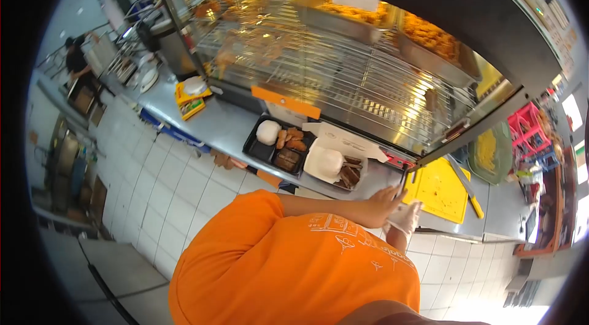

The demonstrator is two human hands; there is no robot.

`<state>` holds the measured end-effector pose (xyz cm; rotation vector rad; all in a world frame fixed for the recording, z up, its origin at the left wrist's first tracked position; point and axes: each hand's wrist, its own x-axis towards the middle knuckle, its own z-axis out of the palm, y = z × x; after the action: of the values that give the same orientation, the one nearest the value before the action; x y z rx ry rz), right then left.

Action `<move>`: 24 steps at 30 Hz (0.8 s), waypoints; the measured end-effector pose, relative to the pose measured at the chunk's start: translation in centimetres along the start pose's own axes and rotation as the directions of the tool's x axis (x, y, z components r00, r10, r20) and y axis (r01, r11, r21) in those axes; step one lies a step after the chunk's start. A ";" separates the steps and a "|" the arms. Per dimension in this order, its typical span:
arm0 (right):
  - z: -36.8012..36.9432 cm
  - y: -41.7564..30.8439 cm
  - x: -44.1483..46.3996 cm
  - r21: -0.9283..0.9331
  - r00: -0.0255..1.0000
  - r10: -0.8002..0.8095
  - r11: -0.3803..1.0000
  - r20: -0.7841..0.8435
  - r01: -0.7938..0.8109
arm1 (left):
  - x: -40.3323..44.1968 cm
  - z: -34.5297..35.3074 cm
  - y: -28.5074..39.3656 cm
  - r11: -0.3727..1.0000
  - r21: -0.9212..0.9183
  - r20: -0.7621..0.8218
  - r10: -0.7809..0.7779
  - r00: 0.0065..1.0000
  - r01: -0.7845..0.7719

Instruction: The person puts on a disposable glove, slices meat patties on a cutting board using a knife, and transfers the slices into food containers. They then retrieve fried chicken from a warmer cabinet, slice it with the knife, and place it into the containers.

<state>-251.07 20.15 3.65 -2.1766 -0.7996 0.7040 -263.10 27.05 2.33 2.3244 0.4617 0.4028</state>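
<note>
My left hand [385, 203] reaches across my body at the counter's front edge, its fingers stretched out beside the yellow cutting board [437, 193]. Close against it is my right hand [405, 217] in a loose, clear plastic glove; its fingers are blurred, and I cannot make out whether it holds anything. To the left of my hands stands an open white box [315, 161] with a white round item and dark brown pieces. Beside it, a black compartment tray [261, 149] has a white mound, browned pieces and a dark portion. A yellow-handled knife [464, 185] lies across the board.
A glass warmer with wire racks [343, 73] and metal trays of orange food [362, 26] rises behind the counter [230, 130]. At right are a green-tinted tub [491, 153] and pink crates [529, 130]. Yellow packets [190, 104] lie at left. Another person [78, 64] stands far left.
</note>
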 end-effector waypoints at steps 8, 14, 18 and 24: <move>-5.9 1.0 3.4 0.917 0.931 0.261 0.370 -0.256 0.149 | -10.4 -21.2 -3.5 0.991 0.126 -0.696 0.117 0.708 -0.040; -7.1 1.1 3.1 0.900 0.911 0.255 0.378 -0.325 0.215 | -27.2 -41.2 -17.7 0.755 -0.203 -0.979 -0.148 -0.139 0.624; -4.4 -0.6 2.3 0.916 0.924 0.232 0.340 -0.303 0.214 | -32.3 -50.3 -23.1 0.503 -0.125 -0.992 -0.090 -0.092 0.855; 3.7 -8.9 -1.7 0.853 0.893 0.186 0.425 -0.409 0.303 | -29.1 -51.7 -26.8 0.650 0.030 -0.993 0.109 -0.054 0.760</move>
<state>-257.62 25.44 8.58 -1.1653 -0.1184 0.3875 -315.83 63.20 14.66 1.7794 2.2421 1.9134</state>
